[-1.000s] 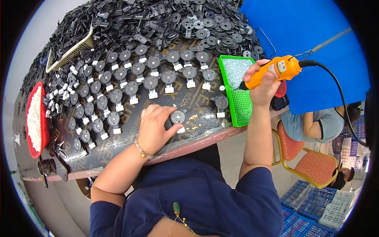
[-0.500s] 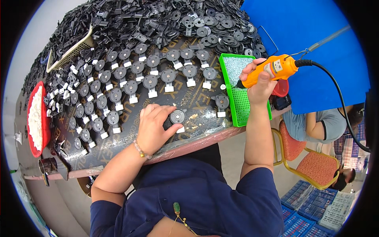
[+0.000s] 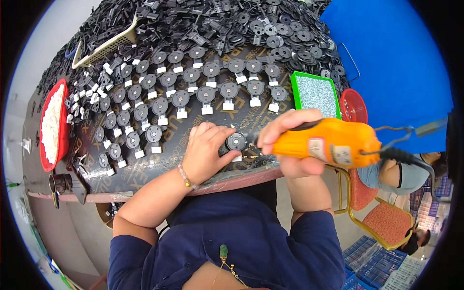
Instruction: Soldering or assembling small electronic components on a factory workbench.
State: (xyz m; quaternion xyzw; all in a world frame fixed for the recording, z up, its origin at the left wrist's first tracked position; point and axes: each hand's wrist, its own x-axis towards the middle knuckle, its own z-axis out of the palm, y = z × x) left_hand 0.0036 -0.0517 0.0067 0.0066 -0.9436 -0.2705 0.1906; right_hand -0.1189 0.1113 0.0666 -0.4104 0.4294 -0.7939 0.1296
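Note:
Near the table's front edge, my left hand (image 3: 205, 149) closes its thumb and fingers around a round black disc assembly (image 3: 236, 141) with a white block at its lower end. An orange electric screwdriver (image 3: 328, 141) is gripped in my right hand (image 3: 300, 166), lying almost level and blurred by motion. Its dark tip points left and comes close beside the disc; whether they touch I cannot tell. Beyond my left hand, several similar disc assemblies (image 3: 206, 94) lie in rows, white blocks toward me.
A green tray (image 3: 296, 92) of small shiny pieces stands behind my right hand, with a red bowl (image 3: 354, 105) beside it. Loose black parts (image 3: 212, 24) heap at the back. At left are a beige basket (image 3: 104, 48) and a red bowl (image 3: 63, 130) of white pieces.
My right hand has brought the screwdriver from over the green tray down and left to the disc assembly. My left hand keeps its hold. The whole view has shifted somewhat.

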